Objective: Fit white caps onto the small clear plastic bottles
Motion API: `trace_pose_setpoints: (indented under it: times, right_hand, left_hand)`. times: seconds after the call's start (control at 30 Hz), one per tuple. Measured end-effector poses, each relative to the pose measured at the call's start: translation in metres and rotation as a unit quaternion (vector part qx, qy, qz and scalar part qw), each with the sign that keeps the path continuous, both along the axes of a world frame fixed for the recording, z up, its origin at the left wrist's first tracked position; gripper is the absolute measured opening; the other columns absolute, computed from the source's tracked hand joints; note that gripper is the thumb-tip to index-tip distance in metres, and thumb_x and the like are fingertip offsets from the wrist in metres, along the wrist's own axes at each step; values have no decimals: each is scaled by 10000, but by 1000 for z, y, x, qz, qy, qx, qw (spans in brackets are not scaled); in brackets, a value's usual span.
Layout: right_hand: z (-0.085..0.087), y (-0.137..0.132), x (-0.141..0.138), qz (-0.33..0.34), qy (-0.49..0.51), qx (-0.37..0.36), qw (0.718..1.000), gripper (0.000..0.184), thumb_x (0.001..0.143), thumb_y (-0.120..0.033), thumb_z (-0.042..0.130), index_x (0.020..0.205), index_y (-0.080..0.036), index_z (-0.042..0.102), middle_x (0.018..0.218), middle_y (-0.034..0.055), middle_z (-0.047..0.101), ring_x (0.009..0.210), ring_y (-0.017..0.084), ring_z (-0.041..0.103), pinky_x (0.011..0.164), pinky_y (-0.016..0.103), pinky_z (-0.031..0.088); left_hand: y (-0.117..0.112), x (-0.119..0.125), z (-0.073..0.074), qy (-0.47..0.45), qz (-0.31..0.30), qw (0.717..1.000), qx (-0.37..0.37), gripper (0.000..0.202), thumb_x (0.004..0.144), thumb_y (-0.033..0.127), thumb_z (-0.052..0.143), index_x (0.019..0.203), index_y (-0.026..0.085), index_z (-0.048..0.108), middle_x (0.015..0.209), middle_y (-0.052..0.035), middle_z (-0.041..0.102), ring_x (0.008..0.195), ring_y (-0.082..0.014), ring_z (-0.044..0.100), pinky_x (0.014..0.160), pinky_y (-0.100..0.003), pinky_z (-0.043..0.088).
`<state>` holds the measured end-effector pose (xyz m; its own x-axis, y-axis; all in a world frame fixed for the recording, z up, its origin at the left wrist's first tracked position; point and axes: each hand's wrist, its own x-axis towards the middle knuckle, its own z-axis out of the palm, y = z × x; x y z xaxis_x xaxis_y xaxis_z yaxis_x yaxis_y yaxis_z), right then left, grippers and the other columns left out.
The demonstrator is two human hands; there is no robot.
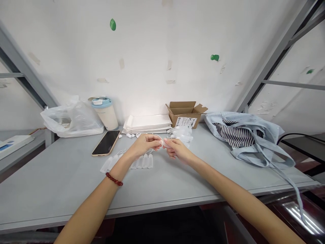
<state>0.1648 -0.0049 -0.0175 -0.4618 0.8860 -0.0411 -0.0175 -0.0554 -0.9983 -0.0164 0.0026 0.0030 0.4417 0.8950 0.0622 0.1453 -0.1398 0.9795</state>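
"What's between the hands?"
"A small white piece (165, 143), slightly see-through, mostly hidden by fingers, so I can't tell its full shape."
"Where is it?"
"Just above the grey desk (177, 183), near the middle. The left hand (145, 145) and right hand (179, 150) both pinch it between thumb and fingers."
"And around it?"
"Translucent, frosted tubes (144, 162) with thin white loops lie side by side by the left wrist. A pile of similar ones (183, 132) sits beyond the right hand, before an open cardboard box (186, 117)."
"Farther out?"
"A phone (106, 143), left; a pale blue bag (273, 130), right."
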Motion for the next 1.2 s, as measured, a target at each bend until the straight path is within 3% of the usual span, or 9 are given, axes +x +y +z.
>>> trace_pose_setpoints:
  times: [0.2, 0.53, 0.77, 1.03, 1.2]
  right_hand:
    - [0, 2, 2, 17, 24, -52, 998, 437, 795, -577, 527, 665, -160, 508, 453, -110, 168, 393, 38, 161, 389, 189, 221]
    - [-1, 3, 2, 19, 24, -30, 999, 457, 786, -593, 529, 670, -151, 527, 451, -105, 187, 391, 37, 177, 381, 187, 237]
    - [-1, 3, 2, 21, 25, -26, 999, 462, 800, -593, 506, 675, -149, 539, 450, -105, 186, 389, 39, 175, 380, 192, 233]
    - [-3, 3, 2, 3, -12, 16, 1000, 450, 810, -579, 500, 665, -153, 529, 455, -91, 220, 407, 48, 190, 395, 196, 226]
    - [-4, 4, 5, 23, -10, 6, 1000, 460, 816, -579, 495, 656, -149, 538, 451, -90, 216, 413, 49, 190, 406, 199, 223]
  left_hand:
    - [-2, 1, 0, -13, -4, 1000, 20, 183, 666, 244, 683, 833, 176, 654, 756, -14, 646, 748, -153, 586, 690, -276, 461]
    - [3, -2, -2, -35, -5, 999, 13, 237, 667, 364, 723, 801, 170, 703, 826, -44, 688, 838, -190, 599, 817, -336, 443]
    - [1, -2, -1, -20, 20, 1000, -3, 293, 659, 348, 733, 877, 169, 655, 834, -36, 670, 847, -177, 603, 815, -326, 447]
    - [-2, 1, 3, 10, -12, 1000, -20, 240, 711, 377, 679, 755, 141, 688, 681, -27, 638, 678, -137, 583, 709, -284, 481]
    - [-1, -2, 1, 11, -13, 1000, 0, 258, 678, 335, 712, 863, 154, 711, 746, -49, 688, 711, -155, 601, 698, -286, 478]
